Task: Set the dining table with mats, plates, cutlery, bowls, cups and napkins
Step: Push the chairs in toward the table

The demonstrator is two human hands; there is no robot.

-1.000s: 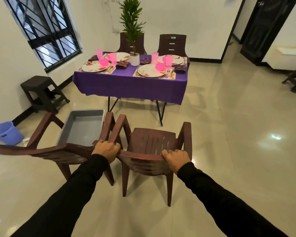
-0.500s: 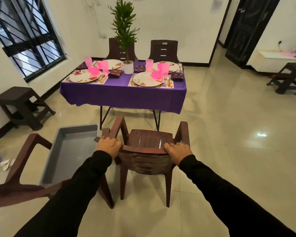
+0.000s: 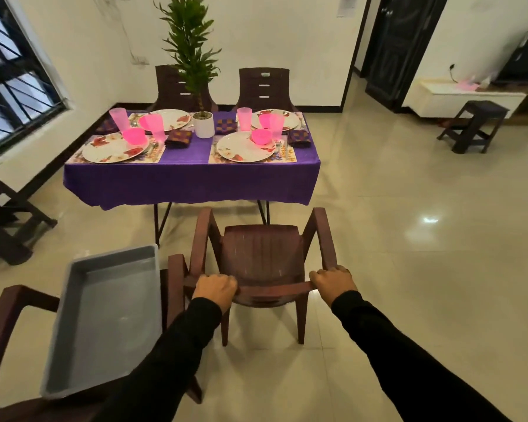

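Note:
My left hand (image 3: pixel 215 290) and my right hand (image 3: pixel 333 284) both grip the top of the backrest of a brown plastic chair (image 3: pixel 262 257) that faces the table. The table, under a purple cloth (image 3: pixel 192 178), carries floral mats, white flowered plates (image 3: pixel 246 146), pink cups (image 3: pixel 244 118), pink bowls (image 3: pixel 262 136), cutlery and folded dark checked napkins (image 3: pixel 299 137). A potted plant (image 3: pixel 203 124) stands in the table's middle. Two brown chairs (image 3: pixel 264 86) stand at its far side.
A second brown chair (image 3: pixel 9 312) at my left holds an empty grey tub (image 3: pixel 104 318). Dark stools stand at the left wall (image 3: pixel 3 220) and at the right (image 3: pixel 476 124). A dark door (image 3: pixel 400 47) is at the back right. The floor is glossy tile.
With both hands on its backrest, the chair has come nearer the table's right place setting. The chair with the grey tub has fallen behind on my left.

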